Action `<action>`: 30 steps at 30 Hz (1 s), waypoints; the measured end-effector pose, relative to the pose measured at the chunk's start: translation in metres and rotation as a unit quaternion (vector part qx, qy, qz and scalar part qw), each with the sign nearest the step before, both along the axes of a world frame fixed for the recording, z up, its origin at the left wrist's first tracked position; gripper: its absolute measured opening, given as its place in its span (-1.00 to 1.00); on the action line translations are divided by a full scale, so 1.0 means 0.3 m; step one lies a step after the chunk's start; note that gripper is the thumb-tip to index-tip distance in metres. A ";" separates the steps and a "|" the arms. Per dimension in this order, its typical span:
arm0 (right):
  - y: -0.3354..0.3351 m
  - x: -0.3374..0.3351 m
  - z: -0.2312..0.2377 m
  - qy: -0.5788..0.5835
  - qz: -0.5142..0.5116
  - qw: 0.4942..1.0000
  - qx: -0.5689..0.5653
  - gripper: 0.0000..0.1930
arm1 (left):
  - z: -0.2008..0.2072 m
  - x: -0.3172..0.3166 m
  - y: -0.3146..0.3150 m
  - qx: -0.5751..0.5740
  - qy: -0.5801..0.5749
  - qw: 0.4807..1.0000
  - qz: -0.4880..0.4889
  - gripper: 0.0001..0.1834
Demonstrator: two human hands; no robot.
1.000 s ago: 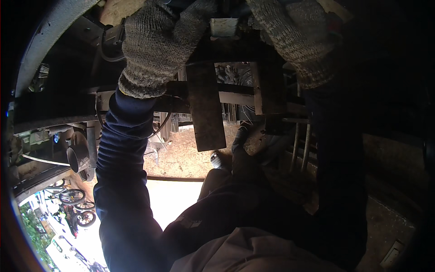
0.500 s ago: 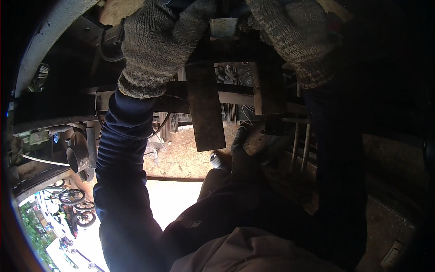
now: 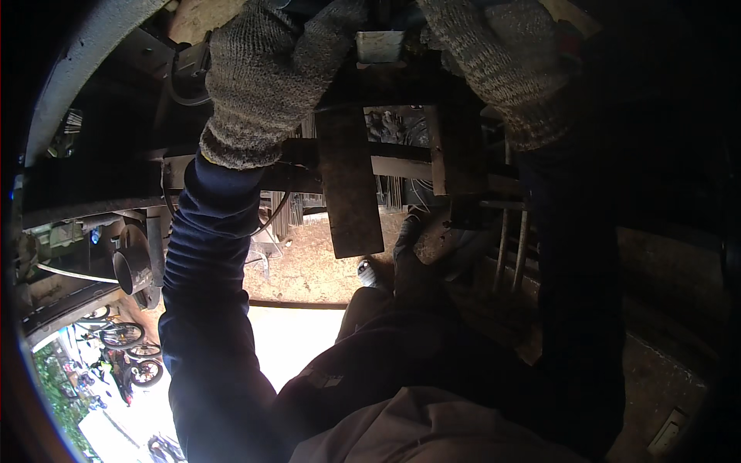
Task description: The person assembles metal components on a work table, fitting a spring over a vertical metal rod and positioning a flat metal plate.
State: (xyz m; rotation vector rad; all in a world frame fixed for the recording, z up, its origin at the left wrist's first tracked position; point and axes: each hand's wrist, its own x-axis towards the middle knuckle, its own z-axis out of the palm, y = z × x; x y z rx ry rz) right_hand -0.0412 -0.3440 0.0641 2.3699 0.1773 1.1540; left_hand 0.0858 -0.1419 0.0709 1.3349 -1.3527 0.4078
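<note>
Both my hands wear knitted grey work gloves and are raised at the top edge, inside a dark metal framework. My left hand [image 3: 266, 69] is bent closed, its thumb side toward the middle; its fingertips and what they grip are out of sight. Opposite it, my right hand [image 3: 509, 69] is also curled, its fingers partly cut off by the picture edge and in shadow. Between the hands sits a small pale metal block [image 3: 380, 47]. Below it hang a long flat dark plate [image 3: 351, 185] and a shorter brown plate [image 3: 440, 154].
A dark crossbeam [image 3: 401, 167] runs behind the plates. Left of my forearm are a round pipe end [image 3: 133, 266] and a thin curved cable [image 3: 276, 216]. Two upright bars [image 3: 512, 247] stand at right. Several bicycles [image 3: 123, 335] are outside at lower left. My foot [image 3: 369, 273] rests on the brown ground.
My hands and arms stay almost where they were. In the bright area at lower left, some things outside have shifted position.
</note>
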 end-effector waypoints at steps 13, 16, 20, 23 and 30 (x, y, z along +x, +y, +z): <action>-0.054 0.018 -0.081 0.013 -0.032 0.999 -0.006 -0.54 | -0.020 0.013 0.000 0.004 -0.032 0.999 0.022 -0.53; -0.021 0.018 -0.054 0.030 -0.037 0.999 -0.014 -0.58 | -0.024 0.015 0.010 -0.011 -0.051 0.998 0.021 -0.54; -0.023 0.016 -0.020 0.041 -0.032 0.999 -0.013 -0.60 | -0.020 0.038 0.011 0.009 -0.046 0.999 0.007 -0.54; -0.035 -0.018 -0.002 0.068 -0.011 0.997 0.034 -0.61 | -0.034 0.022 -0.002 -0.031 -0.054 0.998 0.021 -0.54; -0.052 -0.011 0.021 0.131 0.038 0.980 0.142 -0.62 | -0.029 0.030 -0.006 -0.028 -0.001 0.999 -0.030 -0.58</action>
